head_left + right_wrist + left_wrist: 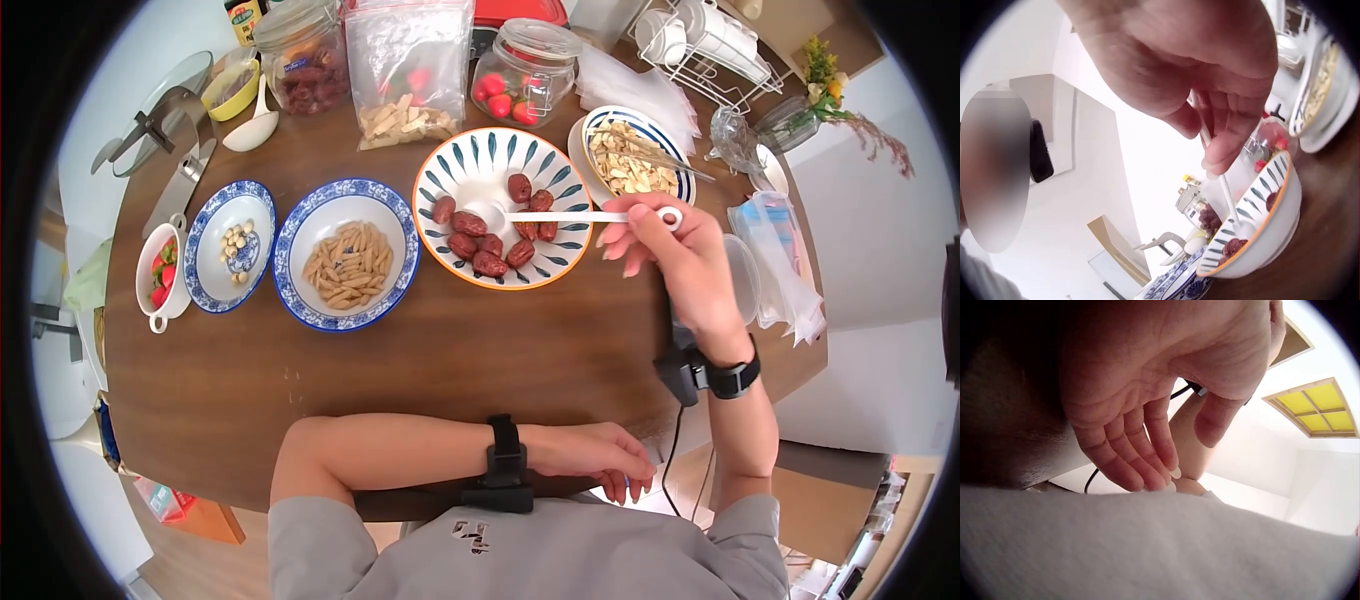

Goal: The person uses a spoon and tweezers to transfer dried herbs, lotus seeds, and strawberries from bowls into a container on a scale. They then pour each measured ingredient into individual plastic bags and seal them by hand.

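My right hand [690, 268] pinches the handle of a white spoon [565, 216] between thumb and fingers. The spoon's head lies inside a bowl with dark leaf-like strokes and an orange rim [570, 258], among several red dates [489, 263]. In the right wrist view, the same handle [1227, 195] slants down from the fingertips into that bowl [1285, 215]. My left hand [590, 450] hangs in front of the body by the table's near edge, holding nothing. Its fingers bend loosely in the left wrist view, close over the grey shirt [1147, 544].
Left of the dates stand a blue-and-white bowl of pale elongated pieces [348, 265], one with round pale seeds [237, 252], and a small strawberry bowl [163, 270]. Behind are glass jars [300, 70] and a zip bag [408, 100]. Dried slices fill a bowl [630, 160] at right.
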{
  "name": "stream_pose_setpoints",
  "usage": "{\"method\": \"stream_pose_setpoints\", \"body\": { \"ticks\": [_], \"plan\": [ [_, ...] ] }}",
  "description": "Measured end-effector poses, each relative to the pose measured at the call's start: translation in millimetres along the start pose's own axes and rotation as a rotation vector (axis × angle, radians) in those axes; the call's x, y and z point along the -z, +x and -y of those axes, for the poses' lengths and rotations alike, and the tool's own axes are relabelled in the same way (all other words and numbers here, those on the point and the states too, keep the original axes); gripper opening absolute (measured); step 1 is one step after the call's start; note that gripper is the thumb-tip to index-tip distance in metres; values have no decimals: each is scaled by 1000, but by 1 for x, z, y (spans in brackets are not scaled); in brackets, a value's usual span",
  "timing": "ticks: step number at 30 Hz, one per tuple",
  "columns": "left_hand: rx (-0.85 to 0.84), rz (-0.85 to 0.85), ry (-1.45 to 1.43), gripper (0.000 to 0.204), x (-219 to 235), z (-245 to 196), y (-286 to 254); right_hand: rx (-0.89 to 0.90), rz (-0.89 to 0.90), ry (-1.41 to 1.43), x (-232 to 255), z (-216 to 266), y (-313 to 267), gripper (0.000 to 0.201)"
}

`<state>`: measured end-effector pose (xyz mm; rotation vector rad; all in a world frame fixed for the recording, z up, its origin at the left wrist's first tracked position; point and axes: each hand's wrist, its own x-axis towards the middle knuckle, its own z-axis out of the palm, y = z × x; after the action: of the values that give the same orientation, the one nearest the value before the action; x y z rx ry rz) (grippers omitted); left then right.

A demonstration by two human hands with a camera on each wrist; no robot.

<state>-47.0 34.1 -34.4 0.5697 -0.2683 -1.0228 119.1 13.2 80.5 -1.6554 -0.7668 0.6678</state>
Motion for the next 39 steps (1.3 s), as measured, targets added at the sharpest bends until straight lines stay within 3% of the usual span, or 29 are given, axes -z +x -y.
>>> {"method": "stream_pose_setpoints", "body": {
  "ticks": [5,14,20,24,27,29,33,39],
  "plan": [
    [4,-1,10,27,1,1,1,-98,-81,277,-11,-21,-2,27],
    [-6,7,11,27,0,1,0,-158,-95,394,-18,-24,-1,29],
    [25,-42,53,27,-5,-8,-5,-75,-185,487,2,-20,-24,31],
    [69,-48,62,27,-9,-16,-8,65,-365,398,45,-5,-72,31],
    [75,-47,61,25,-8,-15,-8,117,-647,267,83,0,-117,31],
    [77,-33,56,25,-8,-15,-8,157,-740,191,103,-7,-143,30],
    [68,-22,40,24,-7,-14,-7,102,-900,114,120,-23,-175,29],
    [77,-19,39,24,-5,-13,-7,77,-889,-129,109,-24,-190,28]
  ]
}}
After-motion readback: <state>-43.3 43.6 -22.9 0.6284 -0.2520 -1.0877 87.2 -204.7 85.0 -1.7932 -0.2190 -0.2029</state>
